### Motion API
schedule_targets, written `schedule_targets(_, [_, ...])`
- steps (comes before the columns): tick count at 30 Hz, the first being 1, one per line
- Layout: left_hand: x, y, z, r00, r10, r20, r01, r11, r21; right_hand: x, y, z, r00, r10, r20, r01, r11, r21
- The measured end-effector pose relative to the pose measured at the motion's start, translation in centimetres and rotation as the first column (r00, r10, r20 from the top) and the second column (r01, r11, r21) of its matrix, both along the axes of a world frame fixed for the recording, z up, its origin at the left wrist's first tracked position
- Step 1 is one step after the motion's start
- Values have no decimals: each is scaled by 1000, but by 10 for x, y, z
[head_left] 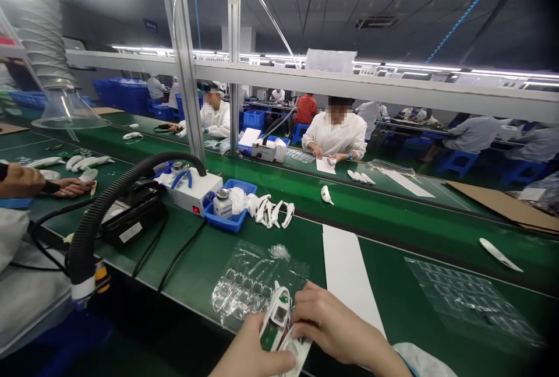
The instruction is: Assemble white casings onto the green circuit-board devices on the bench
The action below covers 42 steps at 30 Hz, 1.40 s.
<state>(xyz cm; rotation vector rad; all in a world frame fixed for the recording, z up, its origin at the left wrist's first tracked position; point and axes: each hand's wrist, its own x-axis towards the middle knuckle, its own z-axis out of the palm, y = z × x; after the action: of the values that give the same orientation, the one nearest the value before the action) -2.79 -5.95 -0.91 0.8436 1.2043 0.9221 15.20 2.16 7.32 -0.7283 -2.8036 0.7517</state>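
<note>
My left hand (255, 349) is closed around the lower part of a white plastic device housing (276, 317), held at the table's near edge. The housing lies opened, with a green circuit board and a small dark square window showing inside. Another white shell piece (299, 349) sits beside it, under my left thumb and right fingertips. My right hand (329, 321) has its fingers curled and pressed together at the housing's right side; whether they pinch a smaller part is hidden. Just behind my hands lies a clear plastic tray (244, 295) with several moulded pockets, in a transparent bag.
A white paper strip (349, 272) lies beyond my right hand. Further back stand a blue bin (233, 222) with a bottle, several white shells (274, 214), and a white box (196, 193). A black hose (87, 237) arches on the left. White parts rest on the green conveyor (384, 222); co-workers sit opposite.
</note>
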Motion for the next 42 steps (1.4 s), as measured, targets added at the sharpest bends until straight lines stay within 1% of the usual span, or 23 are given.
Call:
schedule_targets(3, [0, -11, -16, 996, 77, -36, -79, 995, -58, -7, -11, -9, 975, -198, -105, 189, 978, -94])
schedule_targets(5, [1, -13, -20, 988, 134, -79, -137, 990, -32, -13, -21, -13, 945, -285, -157, 270, 956, -111])
schedule_targets(7, [4, -13, -17, 975, 176, -137, -168, 983, 73, -22, -32, -17, 937, -301, -180, 285, 952, -109])
schedule_targets(10, [5, -12, -6, 957, 204, -204, -154, 960, 233, -40, -46, -25, 919, -331, -213, 314, 943, -111])
schedule_targets(13, [3, -15, 3, 939, 253, -234, -179, 938, 297, -55, -52, -36, 877, -396, -273, 375, 918, -126])
schedule_targets(15, [-1, -19, 3, 936, 269, -225, -191, 930, 314, -62, -55, -44, 862, -401, -309, 379, 916, -131])
schedule_targets(17, [-5, -23, 1, 943, 273, -193, -203, 926, 318, -66, -58, -50, 854, -381, -354, 355, 924, -141])
schedule_targets(19, [-9, -26, -2, 945, 286, -158, -227, 923, 309, -70, -61, -53, 842, -378, -386, 326, 925, -194])
schedule_targets(21, [-13, -29, -5, 947, 281, -153, -232, 932, 279, -73, -64, -50, 826, -404, -393, 305, 907, -290])
schedule_targets(24, [-20, -29, -7, 941, 292, -173, -245, 937, 247, -72, -65, -39, 796, -450, -406, 282, 868, -409])
schedule_targets(26, [-28, -27, -10, 919, 364, -154, -328, 920, 214, -66, -56, -31, 770, -467, -436, 275, 858, -433])
schedule_targets(27, [-33, -27, -12, 904, 407, -130, -384, 907, 170, -62, -48, -29, 757, -475, -448, 290, 860, -420])
schedule_targets(28, [-38, -26, -14, 891, 443, -100, -432, 895, 114, -58, -36, -29, 751, -476, -458, 322, 869, -376])
schedule_targets(29, [-43, -26, -16, 882, 465, -71, -462, 885, 53, -55, -22, -31, 755, -470, -457, 373, 881, -290])
schedule_targets(30, [-48, -26, -17, 880, 473, -47, -474, 881, 2, -52, -5, -36, 767, -460, -448, 428, 886, -176])
schedule_targets(31, [-52, -26, -18, 882, 470, -26, -471, 882, -26, -50, 13, -42, 789, -441, -428, 471, 881, -42])
schedule_targets(32, [-56, -27, -18, 884, 467, -9, -467, 884, -37, -50, 30, -51, 816, -430, -387, 498, 862, 93])
schedule_targets(34, [-60, -28, -18, 882, 471, 9, -471, 882, -37, -52, 60, -68, 850, -407, -334, 482, 857, 181])
schedule_targets(36, [-61, -30, -16, 871, 490, 41, -489, 872, -30, -56, 76, -82, 883, -371, -288, 430, 885, 181])
schedule_targets(38, [-61, -33, -13, 863, 497, 95, -498, 867, -16, -55, 80, -89, 905, -343, -252, 388, 907, 163])
schedule_targets(40, [-61, -36, -11, 860, 491, 141, -497, 868, 8, -46, 75, -91, 902, -357, -241, 396, 908, 137])
schedule_targets(42, [-60, -38, -11, 862, 486, 146, -492, 871, 4, -31, 63, -92, 873, -432, -228, 457, 886, 72])
